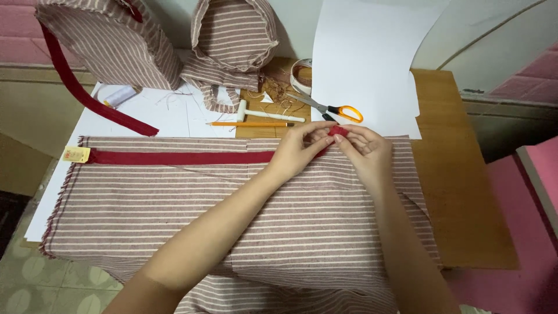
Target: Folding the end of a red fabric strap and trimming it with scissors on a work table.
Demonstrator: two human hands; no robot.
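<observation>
Striped fabric (232, 215) is covering the frame's lower middle. Two striped fabric bags (116, 40) are standing at upper left, their contents hidden. The red strip (174, 157) is lying across the fabric; left hand (299, 148) and right hand (363, 148) are pinching its right end at centre.

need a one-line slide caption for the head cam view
Both hands, left hand and right hand, pinch the end of a red strip on striped fabric.
</observation>
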